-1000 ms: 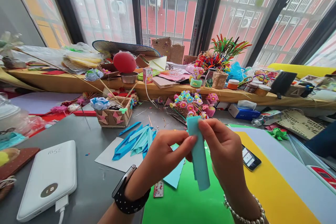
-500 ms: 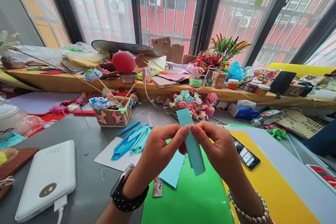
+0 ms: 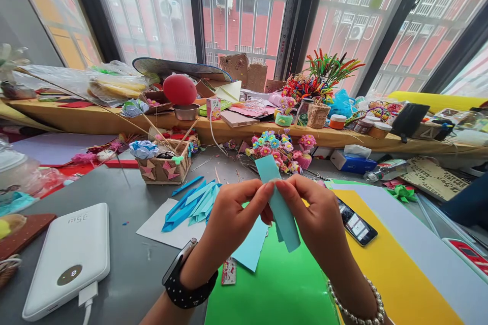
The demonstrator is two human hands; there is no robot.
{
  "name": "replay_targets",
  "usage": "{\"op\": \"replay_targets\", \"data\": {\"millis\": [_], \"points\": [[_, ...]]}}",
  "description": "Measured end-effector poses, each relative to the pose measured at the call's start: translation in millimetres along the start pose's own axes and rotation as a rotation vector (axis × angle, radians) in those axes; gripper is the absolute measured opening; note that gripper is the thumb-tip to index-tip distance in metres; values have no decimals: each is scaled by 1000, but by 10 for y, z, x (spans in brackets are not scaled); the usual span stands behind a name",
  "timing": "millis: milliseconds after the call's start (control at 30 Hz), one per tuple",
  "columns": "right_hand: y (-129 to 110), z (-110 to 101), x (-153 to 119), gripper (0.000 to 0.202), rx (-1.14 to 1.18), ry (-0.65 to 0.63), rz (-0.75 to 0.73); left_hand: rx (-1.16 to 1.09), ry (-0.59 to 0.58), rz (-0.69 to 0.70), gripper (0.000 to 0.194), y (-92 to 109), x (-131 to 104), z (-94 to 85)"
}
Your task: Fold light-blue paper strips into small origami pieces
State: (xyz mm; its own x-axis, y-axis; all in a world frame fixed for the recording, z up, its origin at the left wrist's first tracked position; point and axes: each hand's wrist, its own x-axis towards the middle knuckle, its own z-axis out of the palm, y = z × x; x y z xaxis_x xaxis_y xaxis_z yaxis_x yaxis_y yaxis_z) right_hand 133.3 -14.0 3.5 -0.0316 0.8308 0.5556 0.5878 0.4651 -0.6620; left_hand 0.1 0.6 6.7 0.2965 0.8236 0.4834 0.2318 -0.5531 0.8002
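Note:
A light-blue folded paper strip (image 3: 286, 224) is held up in front of me, tilted, its top end leaning left. My left hand (image 3: 239, 208) pinches its left edge between thumb and fingers. On the other edge, my right hand (image 3: 310, 208) grips it the same way, the two thumbs side by side on its face. Beneath the hands lies a sheet of light-blue paper (image 3: 249, 246) on a green sheet (image 3: 267, 294). Left of my left hand, several folded blue paper pieces (image 3: 194, 203) rest on a white sheet (image 3: 150, 226).
A white power bank (image 3: 70, 254) with a cable lies at the left. The phone (image 3: 357, 223) is on yellow paper (image 3: 396, 269) at the right. A decorated box (image 3: 163, 167) and crocheted flowers (image 3: 272, 147) stand behind. A cluttered shelf (image 3: 244, 134) runs below the windows.
Both hands keep their pinch on the paper strip. Its lower end has shifted slightly to the right, and the right wrist has moved a little left.

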Motion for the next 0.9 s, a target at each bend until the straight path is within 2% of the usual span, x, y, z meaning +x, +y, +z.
{"op": "replay_targets", "data": {"millis": [233, 433, 700, 900], "points": [[-2, 32, -13, 35, -96, 65, -40, 0, 28, -8, 38, -3, 5, 11], [-2, -32, 30, 40, 122, -227, 12, -48, 78, -30, 34, -27, 25, -39], [5, -24, 34, 39, 50, -166, -6, -5, 101, 22, 35, -53, 21, -56], [22, -24, 33, 40, -71, -88, -83, -75, 98, -21, 35, -56, 24, -41]]}}
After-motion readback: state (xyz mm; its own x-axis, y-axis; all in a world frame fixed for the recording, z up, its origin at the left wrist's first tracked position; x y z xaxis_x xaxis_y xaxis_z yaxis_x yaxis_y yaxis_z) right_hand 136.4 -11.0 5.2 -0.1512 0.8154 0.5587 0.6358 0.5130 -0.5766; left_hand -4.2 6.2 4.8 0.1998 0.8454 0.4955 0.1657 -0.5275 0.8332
